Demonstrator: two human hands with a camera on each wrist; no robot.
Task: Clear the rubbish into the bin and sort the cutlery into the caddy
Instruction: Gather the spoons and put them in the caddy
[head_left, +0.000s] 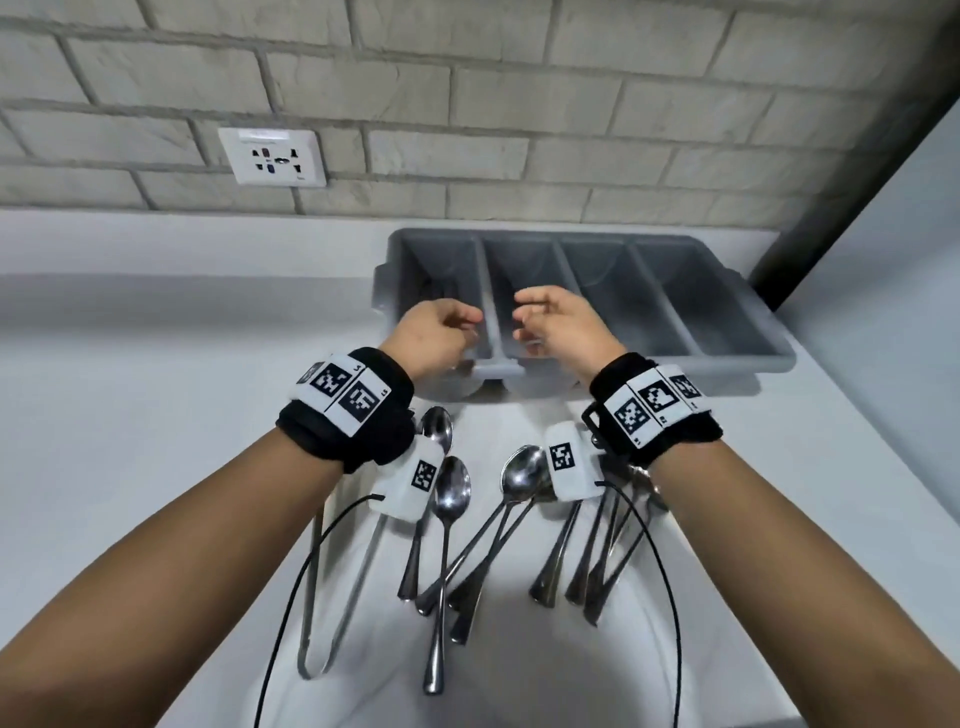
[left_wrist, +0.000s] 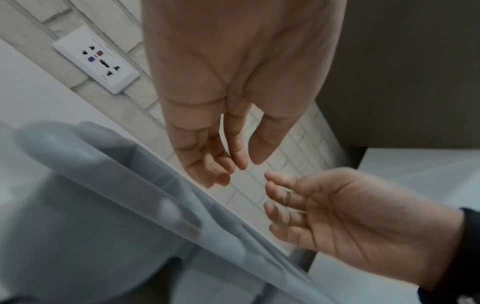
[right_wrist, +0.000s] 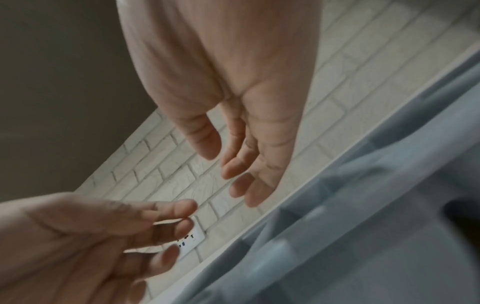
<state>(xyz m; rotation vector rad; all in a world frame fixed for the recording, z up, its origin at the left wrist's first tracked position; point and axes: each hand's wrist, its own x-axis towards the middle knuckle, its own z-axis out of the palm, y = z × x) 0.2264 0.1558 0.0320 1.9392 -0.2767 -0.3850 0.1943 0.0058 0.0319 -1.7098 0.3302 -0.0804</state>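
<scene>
- Both hands hover above the near end of the grey caddy (head_left: 727, 291), a four-compartment tray that sits on the white table (head_left: 130, 415) against the brick wall (head_left: 467, 104).
- The left hand (head_left: 434, 332) is over the caddy's leftmost compartment; its grip is apart, fingers loosely bent and holding nothing, as the left wrist view confirms (left_wrist: 233, 82).
- The right hand (head_left: 561, 325) is over the second compartment from the left, just beside the left hand but not touching it; its grip is likewise apart and empty, fingers relaxed (right_wrist: 228, 82).
- The fingertips of the two hands point toward each other across the divider between those two compartments.
- The cutlery (head_left: 467, 530) lies loose on the table in front of the caddy, below the wrists: several steel spoons with bowls toward the caddy and handles fanned toward the viewer, some crossing one another.
- A pair of metal tongs (head_left: 332, 597) lies on the table to the left of the spoons, in front of the caddy.
- The two right-hand compartments look empty; the contents of the two under the hands cannot be made out.
- A white wall socket (head_left: 271, 157) is set in the wall, behind and to the left of the caddy.
</scene>
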